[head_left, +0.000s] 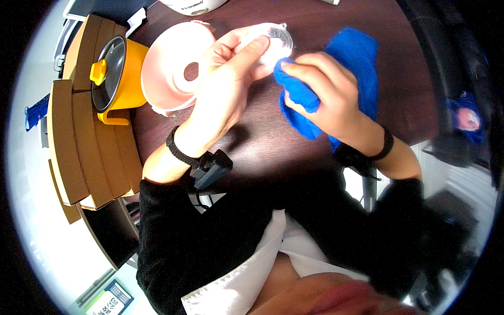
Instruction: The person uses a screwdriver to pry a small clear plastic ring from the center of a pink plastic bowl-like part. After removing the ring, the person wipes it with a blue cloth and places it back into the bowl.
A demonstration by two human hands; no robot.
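Observation:
Over the dark table, my left hand (226,79) is closed on a small clear round lid (282,41) that has a little knob on its rim. My thumb presses across its near face, and glare washes out part of it. Just to the right, my right hand (336,92) grips a bunched blue cloth (362,52). One folded end pokes out between thumb and fingers beside the lid, while the rest hangs behind and below the hand. Left of my left wrist lies a pale pink bowl-shaped part (163,68) with a round hole in its middle.
A yellow pot (136,73) with a dark lid stands beside the pink part. Brown cardboard boxes (84,152) line the table's left side. A white appliance (191,6) sits at the far edge. Below my left wrist is a small black device (214,169) with a cable.

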